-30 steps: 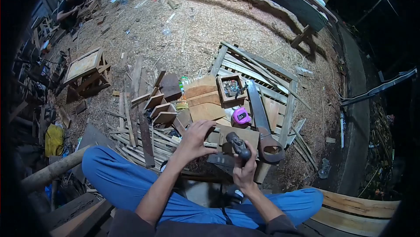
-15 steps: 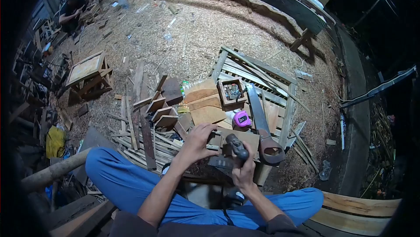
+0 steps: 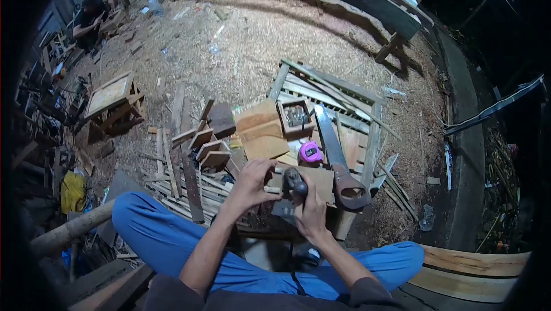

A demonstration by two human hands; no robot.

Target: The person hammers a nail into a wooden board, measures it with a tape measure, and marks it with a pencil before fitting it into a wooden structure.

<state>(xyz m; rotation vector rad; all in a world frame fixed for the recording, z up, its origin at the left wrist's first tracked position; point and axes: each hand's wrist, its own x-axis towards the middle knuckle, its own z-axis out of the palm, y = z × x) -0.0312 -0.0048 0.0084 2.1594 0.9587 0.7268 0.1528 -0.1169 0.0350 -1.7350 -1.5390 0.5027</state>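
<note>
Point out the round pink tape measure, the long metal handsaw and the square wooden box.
Round pink tape measure [image 3: 310, 151]: head view, middle of its case.
Long metal handsaw [image 3: 331, 139]: head view, middle of its blade.
Square wooden box [image 3: 299, 131]: head view, its near wall.

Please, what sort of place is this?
Probably an open-air woodworking yard: what look like wood shavings cover much of the ground, a handsaw lies beside a pink tape measure, and the right hand grips an apparent hammer.

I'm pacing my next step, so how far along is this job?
The flat panels look already cut. In hand: the right hand grips the hammer over the brown board, the left hand beside it. Likely left: the hammering, then perhaps fitting the panels, which lie loose.
</note>
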